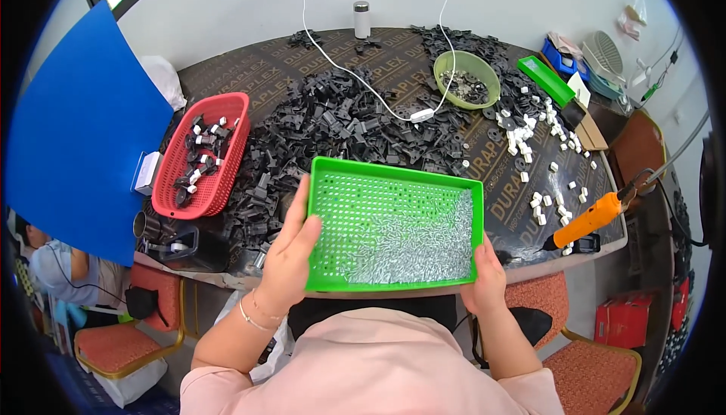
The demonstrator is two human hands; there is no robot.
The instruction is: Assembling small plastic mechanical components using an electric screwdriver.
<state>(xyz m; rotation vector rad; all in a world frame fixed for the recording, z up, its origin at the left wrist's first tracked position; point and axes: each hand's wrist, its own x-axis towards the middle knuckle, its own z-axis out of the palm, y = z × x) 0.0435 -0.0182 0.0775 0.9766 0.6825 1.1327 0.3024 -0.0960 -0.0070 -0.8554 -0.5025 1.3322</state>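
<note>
A green rectangular perforated tray (397, 168) is between my two hands, over the near edge of the table. My left hand (286, 256) grips its left wall, with the thumb over the rim. At the lower right corner, my right hand (486, 280) is closed on the tray's other end. Many small silver pieces that look like screws or pins (423, 249) are heaped in the tray's right and lower part. The holes of its bottom show at the upper left. Part of my fingers is hidden behind the tray.
Black plastic parts (340, 116) cover the table's middle. A red basket (243, 128) with black and white pieces stands left, beside a blue panel (83, 135). White pieces (522, 139), a green bowl (495, 86) and an orange electric screwdriver (590, 220) are right. A white cable (333, 60) crosses the heap.
</note>
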